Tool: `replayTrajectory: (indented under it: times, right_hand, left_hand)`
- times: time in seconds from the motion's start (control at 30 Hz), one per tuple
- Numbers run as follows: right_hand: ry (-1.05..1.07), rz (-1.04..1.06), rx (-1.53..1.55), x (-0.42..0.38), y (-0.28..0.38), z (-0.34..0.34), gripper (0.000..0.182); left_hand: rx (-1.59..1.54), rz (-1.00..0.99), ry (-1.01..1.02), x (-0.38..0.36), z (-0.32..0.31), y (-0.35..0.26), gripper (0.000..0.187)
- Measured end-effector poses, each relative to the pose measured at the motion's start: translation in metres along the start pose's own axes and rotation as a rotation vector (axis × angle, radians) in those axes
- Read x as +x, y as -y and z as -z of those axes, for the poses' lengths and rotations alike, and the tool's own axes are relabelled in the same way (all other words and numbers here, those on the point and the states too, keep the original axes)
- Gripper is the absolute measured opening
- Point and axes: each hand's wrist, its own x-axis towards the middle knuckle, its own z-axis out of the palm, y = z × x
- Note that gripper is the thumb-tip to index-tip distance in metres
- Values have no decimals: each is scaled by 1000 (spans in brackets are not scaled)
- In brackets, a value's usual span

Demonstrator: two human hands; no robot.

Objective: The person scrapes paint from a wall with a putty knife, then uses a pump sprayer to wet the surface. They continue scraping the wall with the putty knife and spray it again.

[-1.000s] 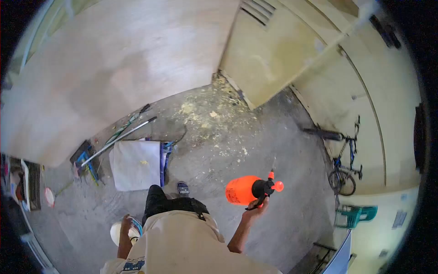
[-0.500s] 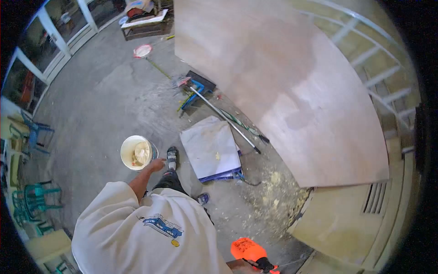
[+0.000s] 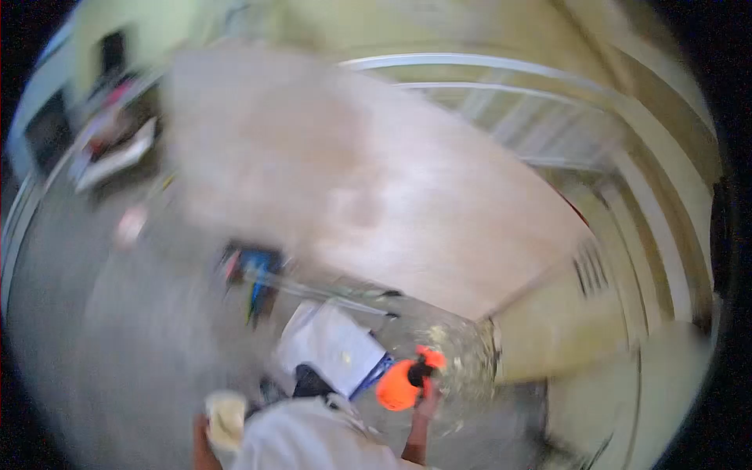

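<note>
My right hand (image 3: 427, 399) is wrapped round the black neck of a bright orange spray bottle (image 3: 398, 386), holding it out in front of me on the right. At the lower left, my left hand (image 3: 202, 424) is smeared by motion beside a whitish bucket (image 3: 225, 417). Its fingers do not show clearly, and whether they touch the bucket cannot be made out. Just ahead of my feet lies a folded white sheet (image 3: 325, 345) with blue edges.
A large pale board (image 3: 376, 188) leans before a white railing (image 3: 509, 110). Near its foot lie a blue-and-black broom head (image 3: 257, 270) and poles (image 3: 321, 294). Yellowish crumbs (image 3: 454, 352) litter the floor at the right. A low table (image 3: 117, 160) stands far left.
The view has swung up and to the right and is blurred. My right hand has raised the spray bottle forward. My left hand has moved from the bucket's right side to its left.
</note>
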Motion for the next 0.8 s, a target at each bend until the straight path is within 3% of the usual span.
replayTrajectory:
  times: [0.1,0.17,0.2,0.27,0.37,0.43,0.5,0.57,0.63,0.7,0.8]
  right_hand:
    - [259,-83,-185,-30,11,-131,33]
    - [442,-128,-218,-61,38,-217,41]
    - [584,-85,-234,-67,23,-256,43]
    - [790,-68,-226,-100,45,-340,43]
    - [1002,-153,-12,-136,37,-476,44]
    - [1046,-195,-65,-161,10,-558,49]
    - [1136,-69,-54,-199,5,-644,50]
    - [1197,286,-103,-237,30,-709,38]
    - [1220,171,55,-278,8,-787,40]
    - [1441,-98,69,-308,33,-846,43]
    - [1488,-212,235,-335,93,-930,47]
  left_hand:
    - [416,203,-229,145,55,-212,60]
    - [654,150,-524,137,52,-261,71]
    - [753,104,-688,128,-88,-222,76]
    - [887,-68,-343,158,-101,-270,57]
    - [950,28,-286,248,-157,-345,55]
    - [955,-10,-136,285,-195,-393,59]
    - [1063,-33,-130,316,-218,-455,60]
    - [1087,-46,-108,341,-230,-513,60]
    - [1075,-82,-85,374,-241,-557,59]
    - [1080,-126,-63,398,-244,-611,59]
    - [1140,-175,-8,442,-238,-710,58]
